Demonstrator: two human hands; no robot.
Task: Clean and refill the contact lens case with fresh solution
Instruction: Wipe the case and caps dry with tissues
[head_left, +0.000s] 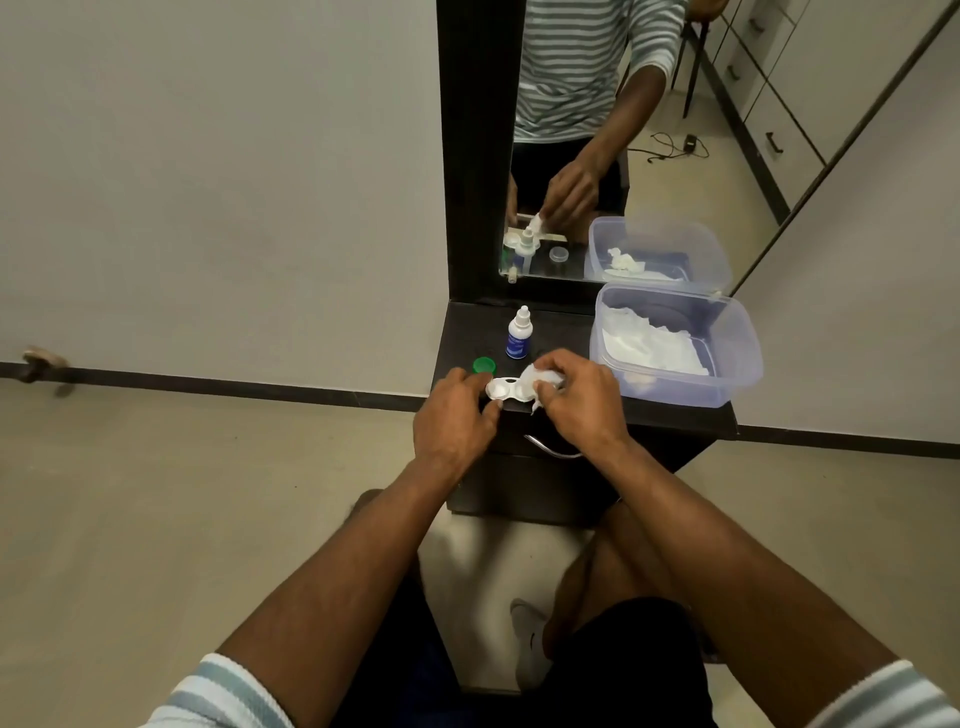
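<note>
A white two-well contact lens case (506, 388) lies open near the front edge of a small dark dresser top (582, 415). My left hand (454, 415) pinches its left end between thumb and fingers. My right hand (582, 400) grips a crumpled white tissue (537, 375) and presses it onto the right well. A green cap (483, 365) stands just behind my left hand. A small white solution bottle (518, 333) with a blue label stands upright behind the case, its cap on.
A clear plastic tub (727, 384) holding white tissues sits on the right of the dresser top. A mirror (623, 156) rises at the back and reflects the items. A metal drawer handle (550, 451) curves below the front edge. Tiled floor lies around.
</note>
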